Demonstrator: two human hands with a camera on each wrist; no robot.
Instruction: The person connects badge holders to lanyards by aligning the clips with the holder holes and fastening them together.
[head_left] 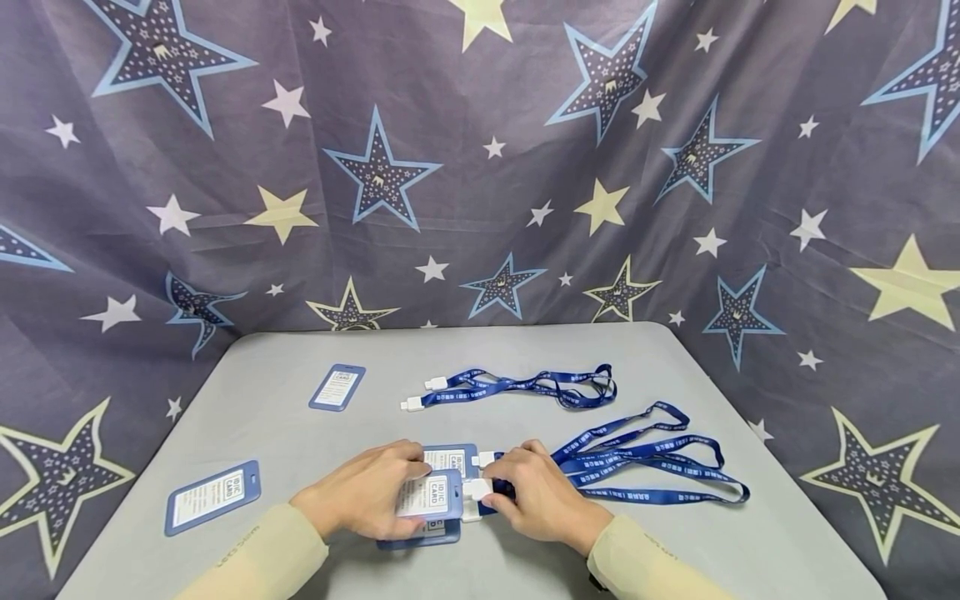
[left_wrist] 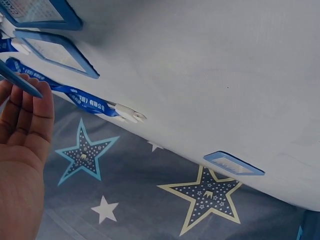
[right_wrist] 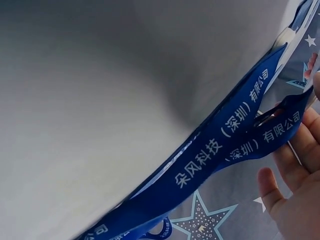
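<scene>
1. Your left hand point(head_left: 372, 490) has its thumb and fingers bent round a blue-framed card holder point(head_left: 442, 497), thumb at the near edge and fingers at the far one, gap only as wide as the card
2. Your right hand point(head_left: 542, 493) is half curled, thumb and fingers pinching a white clip point(head_left: 476, 490) at the end of a blue lanyard
3. That clip sits right at the slotted right end of your held card; whether it is hooked through, you cannot tell from here
4. Beneath the held card lie two more holders, an upper holder point(head_left: 450, 454) and a lower holder point(head_left: 427, 537), both partly covered, with white clips at their right ends
5. To the right of your right hand, blue straps point(head_left: 660, 462) with white lettering spread in loops over the grey table point(head_left: 285, 442)
6. On your left, well apart, lies another card holder point(head_left: 212, 497), and a further holder point(head_left: 337, 387) lies near the back
7. Behind your hands, more blue straps point(head_left: 517, 387) stretch sideways, two white clips at their left end
8. A star-patterned cloth point(head_left: 450, 83) hangs behind the table
</scene>
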